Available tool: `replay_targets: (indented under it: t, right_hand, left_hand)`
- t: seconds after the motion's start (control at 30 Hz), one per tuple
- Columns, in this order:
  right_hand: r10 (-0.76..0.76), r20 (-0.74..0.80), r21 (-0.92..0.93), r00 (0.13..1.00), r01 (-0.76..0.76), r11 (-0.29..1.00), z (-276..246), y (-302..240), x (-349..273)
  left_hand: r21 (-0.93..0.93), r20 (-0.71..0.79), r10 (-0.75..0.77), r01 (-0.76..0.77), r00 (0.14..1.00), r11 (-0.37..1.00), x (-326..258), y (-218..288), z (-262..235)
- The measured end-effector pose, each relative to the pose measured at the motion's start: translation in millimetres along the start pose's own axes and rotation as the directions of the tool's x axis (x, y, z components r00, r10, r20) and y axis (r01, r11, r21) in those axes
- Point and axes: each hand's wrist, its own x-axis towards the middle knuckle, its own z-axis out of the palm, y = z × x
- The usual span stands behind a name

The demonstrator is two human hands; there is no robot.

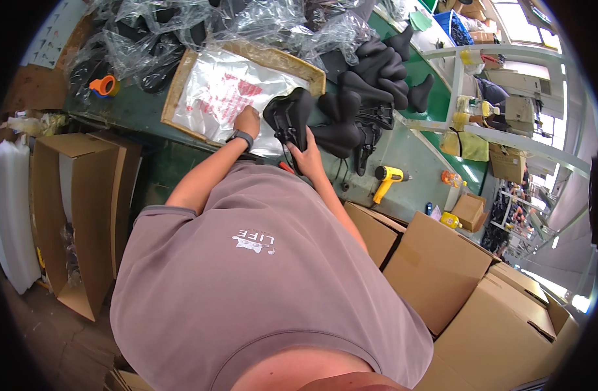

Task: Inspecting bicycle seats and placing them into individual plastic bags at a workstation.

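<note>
A black bicycle saddle (291,116) is tilted with its rails and underside toward me. My right hand (305,156) grips it by its lower right edge, fingers partly hidden behind it. To the left, my left hand (247,122), with a dark watch on the wrist, is closed on the top of a stack of clear plastic bags (214,91) with red print. Its fingertips are curled down against the plastic. The bags lie in a shallow tray with a worn tan rim (175,91), and the saddle overlaps the tray's right side.
More black saddles (367,85) are heaped right of the tray on the green bench. Plastic-wrapped saddles (247,23) lie behind it. A yellow heat gun (388,182) and an orange tape roll (104,85) rest on the bench. Cardboard boxes (436,267) stand at both sides.
</note>
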Motion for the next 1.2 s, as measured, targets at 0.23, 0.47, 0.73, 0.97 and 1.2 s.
replay_targets:
  t: [0.23,0.47,0.73,0.97,1.2]
  right_hand:
    - [0.002,0.24,-0.473,0.971,0.115,0.874,7,-57,25]
    - [0.214,0.58,0.637,0.786,-0.601,0.483,-18,-148,46]
    - [-0.654,0.331,0.042,0.68,0.682,0.73,1,-267,17]
    - [-0.343,0.384,0.067,0.857,0.344,0.936,-27,-242,-2]
    - [-0.098,0.289,-0.222,0.952,0.167,0.961,-41,-71,8]
  left_hand:
    - [-0.159,-0.104,0.756,-0.761,0.646,0.629,-65,122,-144]
    - [-0.836,-0.095,0.242,-0.209,0.966,0.507,-174,89,-251]
    - [-0.838,-0.305,-0.025,-0.256,0.952,0.483,-141,148,-232]
    - [-0.912,-0.216,-0.196,-0.269,0.956,-0.308,60,103,-402]
    - [-0.858,-0.495,-0.396,-0.362,0.773,0.365,180,19,-454]
